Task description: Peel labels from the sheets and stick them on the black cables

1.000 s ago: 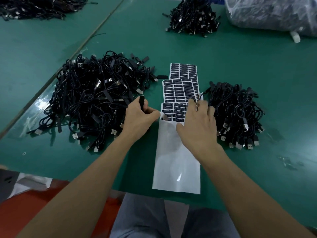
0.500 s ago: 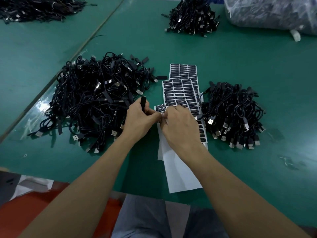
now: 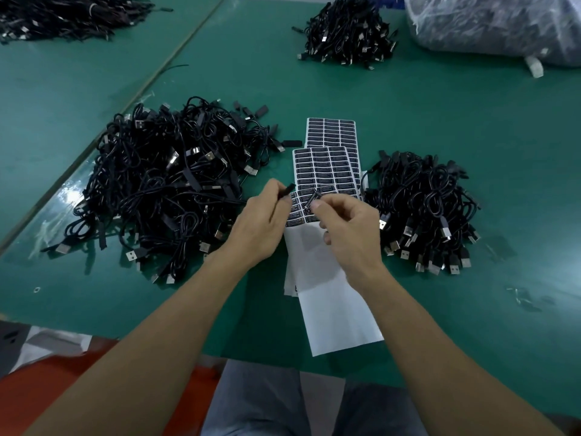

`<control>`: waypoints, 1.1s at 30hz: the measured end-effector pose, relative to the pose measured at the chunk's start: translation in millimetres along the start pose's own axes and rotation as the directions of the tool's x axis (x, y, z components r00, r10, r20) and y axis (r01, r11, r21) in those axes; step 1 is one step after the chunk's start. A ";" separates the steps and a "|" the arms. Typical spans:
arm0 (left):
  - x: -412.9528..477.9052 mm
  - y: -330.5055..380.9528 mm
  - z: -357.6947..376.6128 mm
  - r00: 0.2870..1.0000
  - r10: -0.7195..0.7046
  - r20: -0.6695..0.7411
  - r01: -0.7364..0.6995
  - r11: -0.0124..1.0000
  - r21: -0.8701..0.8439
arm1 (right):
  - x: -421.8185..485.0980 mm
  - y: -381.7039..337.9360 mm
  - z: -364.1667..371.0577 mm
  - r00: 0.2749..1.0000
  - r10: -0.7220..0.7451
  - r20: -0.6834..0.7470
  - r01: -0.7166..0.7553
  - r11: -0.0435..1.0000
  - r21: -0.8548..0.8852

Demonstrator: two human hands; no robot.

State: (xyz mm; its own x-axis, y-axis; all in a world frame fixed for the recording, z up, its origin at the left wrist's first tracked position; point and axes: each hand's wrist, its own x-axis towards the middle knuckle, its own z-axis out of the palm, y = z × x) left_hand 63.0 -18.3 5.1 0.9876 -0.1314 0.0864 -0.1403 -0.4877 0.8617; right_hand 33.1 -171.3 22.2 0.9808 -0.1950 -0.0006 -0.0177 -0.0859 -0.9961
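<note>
Now, head view, both hands over the green table. I see the left hand curled round one black cable end, whose tip pokes out past the fingers toward the label sheets. The rest of that cable is hidden under the palm.

The right hand pinches a small black label between thumb and forefinger, with the other fingers tucked in. The label hangs just above the lower rows of the front label sheet, near the cable tip. I cannot tell whether the two touch.

A second label sheet lies partly under the front one, farther from me. White stripped backing runs from under the hands to the near table edge.

The big heap of black USB cables sits left of the sheets and a smaller heap just right of them. Two more cable heaps lie far off, one top centre and one top left. A clear plastic bag sits at top right.
</note>
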 end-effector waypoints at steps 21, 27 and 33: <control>-1.8 1.8 12.5 0.990 -0.094 0.105 0.125 0.929 -0.349 | 7.1 23.3 -14.2 0.995 0.067 0.077 -0.090 0.935 0.344; -4.6 3.7 11.1 0.986 -0.083 0.143 0.133 0.912 -0.389 | 9.0 23.9 -12.5 0.993 0.081 0.080 -0.097 0.968 0.230; -3.4 3.2 11.5 0.985 -0.104 0.141 0.153 0.902 -0.403 | 9.6 22.5 -11.3 0.992 0.075 0.099 -0.090 0.984 0.155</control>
State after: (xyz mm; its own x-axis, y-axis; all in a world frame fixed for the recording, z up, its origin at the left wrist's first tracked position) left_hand 58.4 -29.4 1.9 0.9769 -0.1999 -0.0751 0.0532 -0.1125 0.9922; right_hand 39.9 -186.1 0.7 0.9911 -0.1033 -0.0839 -0.0753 0.0844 -0.9936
